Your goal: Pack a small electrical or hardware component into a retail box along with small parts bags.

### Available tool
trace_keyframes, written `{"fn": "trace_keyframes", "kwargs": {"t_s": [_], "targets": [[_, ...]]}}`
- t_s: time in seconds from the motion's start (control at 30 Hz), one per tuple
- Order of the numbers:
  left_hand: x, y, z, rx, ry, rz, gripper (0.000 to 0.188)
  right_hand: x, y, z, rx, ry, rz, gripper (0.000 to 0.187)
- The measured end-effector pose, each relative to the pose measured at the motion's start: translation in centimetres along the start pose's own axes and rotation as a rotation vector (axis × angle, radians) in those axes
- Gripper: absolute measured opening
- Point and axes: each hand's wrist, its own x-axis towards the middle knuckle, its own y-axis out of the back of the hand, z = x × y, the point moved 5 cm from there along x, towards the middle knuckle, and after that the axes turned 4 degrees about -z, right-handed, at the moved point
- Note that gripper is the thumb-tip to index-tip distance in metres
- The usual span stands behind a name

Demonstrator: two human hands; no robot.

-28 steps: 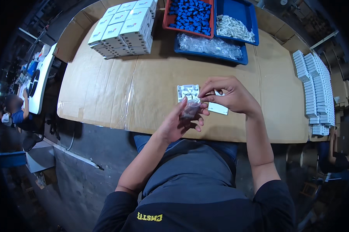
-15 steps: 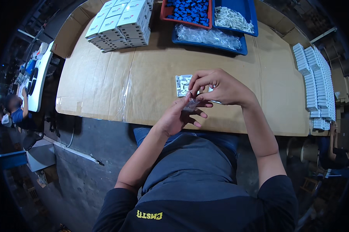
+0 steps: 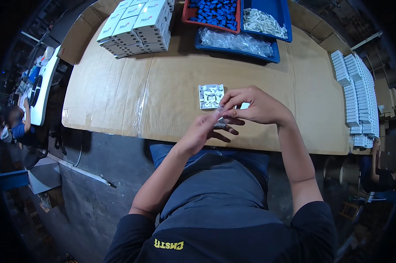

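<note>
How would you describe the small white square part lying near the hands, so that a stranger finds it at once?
Start at the cardboard-covered table and look at its near middle, just beyond the right hand. There the square part lies flat and alone. Unlike the closed white boxes stacked at the far left, it is open, with small ribs inside.

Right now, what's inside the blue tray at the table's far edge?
The blue tray holds clear plastic bags in front and loose white parts behind. What lies beneath the bags cannot be seen.
</note>
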Motion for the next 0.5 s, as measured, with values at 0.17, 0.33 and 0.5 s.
{"fn": "trace_keyframes", "kwargs": {"t_s": [0.17, 0.33, 0.5], "targets": [[-0.2, -0.1, -0.2, 0.272, -0.094, 0.113, 0.056, -0.7, -0.1, -0.3, 0.199, 0.041, 0.15, 0.013], [-0.4, 1.0, -0.2, 0.491, -0.032, 0.254, 0.05, -1.4, -2.1, 0.9, 0.483, 0.054, 0.382, 0.02], [-1.1, 0.4, 2.2, 0.53, -0.315, 0.544, 0.03, -2.0, -3.1, 0.0, 0.372, 0.069, 0.518, 0.028]]}}
